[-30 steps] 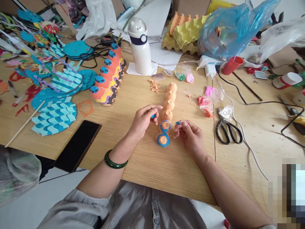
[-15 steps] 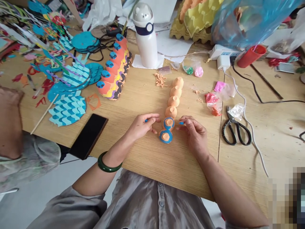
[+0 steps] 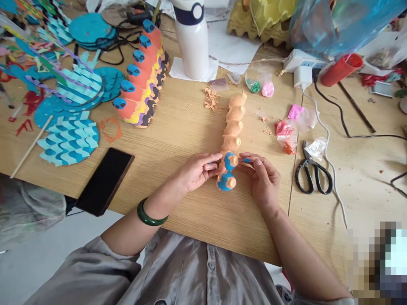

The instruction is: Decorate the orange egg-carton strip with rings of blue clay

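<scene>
An orange strip of egg-carton cups lies lengthwise in front of me, rolled onto its side. Its two nearest cups carry blue clay around their orange tips. My left hand is closed on the strip's left edge near those cups, with a bit of blue clay showing at its fingers. Close against the strip's right side, my right hand pinches a small piece of blue clay; its thumb hides part of it.
A painted egg-carton piece and a phone are left. Black-handled scissors, clay packets and a white cable lie right. Behind stand a white bottle and a power strip. A fabric-covered lap of another person shows lower left.
My left hand has moved right and taken hold of the strip, which has tipped over so its cups face right. My right hand keeps its blue clay near the strip. The view has shifted.
</scene>
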